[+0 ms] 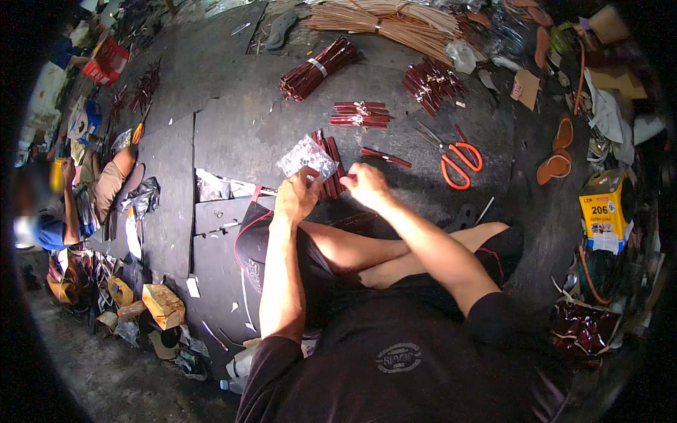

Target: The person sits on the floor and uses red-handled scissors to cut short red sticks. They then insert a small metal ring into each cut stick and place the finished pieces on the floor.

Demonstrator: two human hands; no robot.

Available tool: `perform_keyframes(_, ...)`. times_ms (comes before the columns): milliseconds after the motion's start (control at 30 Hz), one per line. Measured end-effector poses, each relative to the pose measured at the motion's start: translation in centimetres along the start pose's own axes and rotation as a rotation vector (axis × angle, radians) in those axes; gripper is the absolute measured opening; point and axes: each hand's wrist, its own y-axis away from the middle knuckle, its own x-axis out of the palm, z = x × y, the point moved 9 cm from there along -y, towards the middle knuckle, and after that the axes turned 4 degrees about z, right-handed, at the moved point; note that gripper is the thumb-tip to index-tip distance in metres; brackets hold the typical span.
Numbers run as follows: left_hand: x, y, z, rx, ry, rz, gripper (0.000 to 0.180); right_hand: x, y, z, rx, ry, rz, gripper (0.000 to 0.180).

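Observation:
My left hand (296, 195) is at the lower edge of a clear plastic bag (305, 155) of small shiny pieces. Its fingers are bent together, and what they pinch is too small to tell. Just right of it, my right hand (367, 186) is closed, its fingertips beside several dark red strips (334, 156) lying on the floor. Whatever it holds is hidden. A single dark red strip (386, 156) lies beyond the right hand, and scissors with orange handles (458, 168) rest farther right. A small stack of red strips with metal buckles (360, 113) lies beyond the bag.
A banded bundle of red strips (319, 68) and a pile of buckled strips (434, 84) lie farther off, before tan cane-like lengths (388, 20). Sandals (556, 158) and a yellow box (604, 210) stand right. Another person (53, 204) sits at the far left.

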Motion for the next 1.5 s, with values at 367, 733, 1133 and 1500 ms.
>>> perform_keyframes(367, 0.6, 0.2, -0.9, 0.017, -0.026, 0.082, 0.025, 0.3, 0.4, 0.6, 0.127, -0.022, -0.181, 0.023)
perform_keyframes(733, 6.0, -5.8, -2.5, -0.065, 0.534, 0.046, 0.031, -15.6, 3.9, -2.4, 0.036, 0.011, 0.073, 0.027)
perform_keyframes(1133, 5.2, -3.7, -4.8, 0.063, 1.029, -0.005, 0.021, -14.9, 6.3, -2.9, -0.012, -0.782, 0.118, 0.011)
perform_keyframes(1500, 4.6, -3.1, -5.7, 0.147, 1.219, -0.018, 0.022, -16.8, 6.5, -2.1, -0.081, -0.663, -0.004, 0.012)
